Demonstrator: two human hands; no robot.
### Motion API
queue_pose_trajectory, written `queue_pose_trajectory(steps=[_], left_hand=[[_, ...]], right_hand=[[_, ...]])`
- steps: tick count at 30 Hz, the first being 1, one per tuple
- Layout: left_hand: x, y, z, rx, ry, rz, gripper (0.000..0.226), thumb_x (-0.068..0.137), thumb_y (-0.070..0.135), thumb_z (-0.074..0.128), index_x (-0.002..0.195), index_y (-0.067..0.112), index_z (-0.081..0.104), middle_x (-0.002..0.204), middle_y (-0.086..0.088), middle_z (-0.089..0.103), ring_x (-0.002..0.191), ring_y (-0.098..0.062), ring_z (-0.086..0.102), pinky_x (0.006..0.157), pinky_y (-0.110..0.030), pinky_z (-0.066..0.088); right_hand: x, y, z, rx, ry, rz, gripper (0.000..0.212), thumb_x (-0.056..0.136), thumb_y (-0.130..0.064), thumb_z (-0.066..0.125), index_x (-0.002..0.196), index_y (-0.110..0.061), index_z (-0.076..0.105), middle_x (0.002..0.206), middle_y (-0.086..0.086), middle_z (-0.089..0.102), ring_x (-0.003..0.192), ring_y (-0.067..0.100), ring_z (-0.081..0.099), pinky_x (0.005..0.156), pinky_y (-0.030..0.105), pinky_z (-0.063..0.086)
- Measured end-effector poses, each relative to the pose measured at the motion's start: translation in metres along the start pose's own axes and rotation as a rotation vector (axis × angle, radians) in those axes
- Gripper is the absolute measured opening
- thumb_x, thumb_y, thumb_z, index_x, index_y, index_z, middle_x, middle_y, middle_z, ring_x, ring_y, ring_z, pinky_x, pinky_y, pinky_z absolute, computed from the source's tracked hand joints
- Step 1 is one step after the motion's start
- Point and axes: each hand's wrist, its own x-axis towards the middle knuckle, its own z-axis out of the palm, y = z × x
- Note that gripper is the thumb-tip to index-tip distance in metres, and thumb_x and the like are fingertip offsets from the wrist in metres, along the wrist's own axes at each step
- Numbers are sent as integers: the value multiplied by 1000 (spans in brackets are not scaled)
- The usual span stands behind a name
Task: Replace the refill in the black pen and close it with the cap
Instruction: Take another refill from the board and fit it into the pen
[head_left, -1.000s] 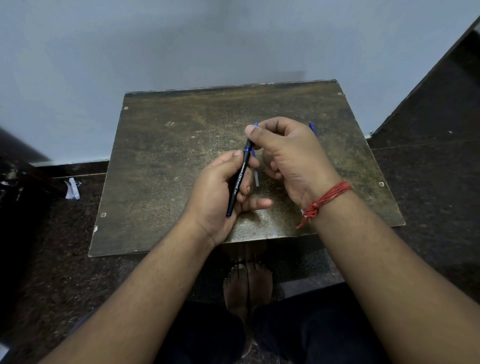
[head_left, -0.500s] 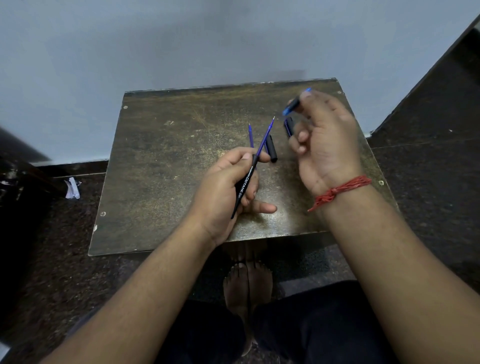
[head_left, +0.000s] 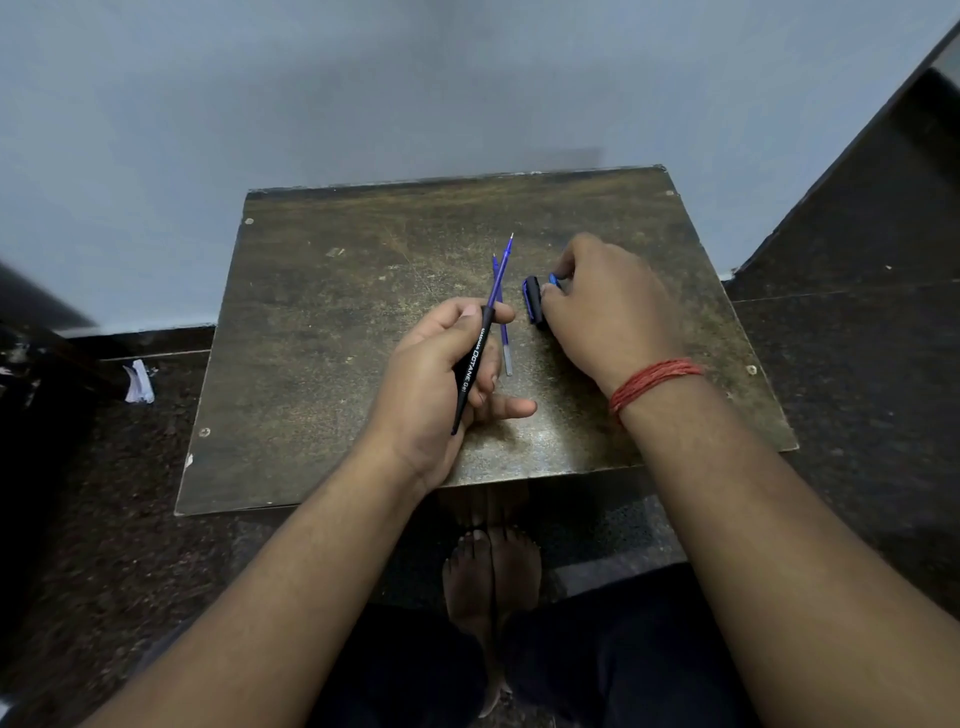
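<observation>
The left hand (head_left: 441, 379) is closed around the black pen barrel (head_left: 470, 371), which is printed "OCTANE Gel" and slants up and away from the person. A blue refill (head_left: 500, 270) sticks out of the barrel's far end, its tip pointing toward the wall. A second refill (head_left: 504, 332) lies flat on the worn brown table (head_left: 322, 322), just right of the barrel and partly crossed by the inserted refill. Farther right of the barrel, the black cap (head_left: 533, 301) lies on the table with the right hand (head_left: 605, 312) resting against it. The fingertips (head_left: 563, 273) of that hand pinch a small blue piece (head_left: 552, 279); most of it is hidden. A red thread band (head_left: 652, 382) circles the right wrist.
</observation>
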Motion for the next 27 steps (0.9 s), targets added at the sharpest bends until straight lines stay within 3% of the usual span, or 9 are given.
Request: queue_pose_trajectory(steps=[7, 12, 16, 19, 22, 27], left_hand=[[-1, 1, -1, -4, -3, 3, 26, 105, 19, 39, 101, 8, 62, 53, -2, 38, 42, -8, 34, 48, -32, 54], [-1, 4, -1, -18, 6, 14, 26, 105, 19, 39, 102, 7, 61, 53, -3, 37, 42, -7, 35, 47, -30, 54], [0, 4, -1, -20, 13, 15, 25, 104, 19, 39, 101, 8, 61, 51, -1, 38, 42, -7, 35, 47, -30, 55], [0, 4, -2, -26, 14, 14, 22, 104, 20, 40, 102, 8, 58, 51, 1, 40, 42, -6, 37, 47, -30, 55], [0, 3, -2, -17, 10, 14, 22, 104, 20, 40, 104, 7, 58, 51, 0, 40, 41, -6, 37, 47, -30, 55], [0, 2, -1, 6, -8, 2, 25, 103, 19, 41, 99, 6, 61, 51, -2, 38, 41, -7, 36, 48, -31, 54]], right_hand=[[-3, -8, -7, 8, 51, -31, 16, 94, -32, 53, 100, -20, 61, 94, -2, 65, 96, 24, 59, 70, 32, 40], [-9, -19, -13, 347, 54, 41, 19, 94, -39, 55, 88, -23, 63, 74, -9, 61, 72, 12, 58, 62, 30, 42], [-16, -31, -8, 700, -190, 113, 29, 93, -37, 63, 74, -15, 68, 60, -11, 64, 58, 4, 55, 62, 27, 42], [-19, -33, -7, 936, -331, 172, 24, 89, -31, 69, 71, -16, 66, 61, -10, 60, 51, 0, 50, 54, 20, 39], [-20, -32, -12, 1062, -373, 191, 19, 90, -17, 70, 73, -15, 63, 66, -3, 58, 44, 0, 48, 41, 11, 33], [-14, -26, -13, 1242, -295, 298, 14, 89, -13, 69, 76, -17, 63, 70, 6, 56, 51, 10, 45, 39, 19, 29]])
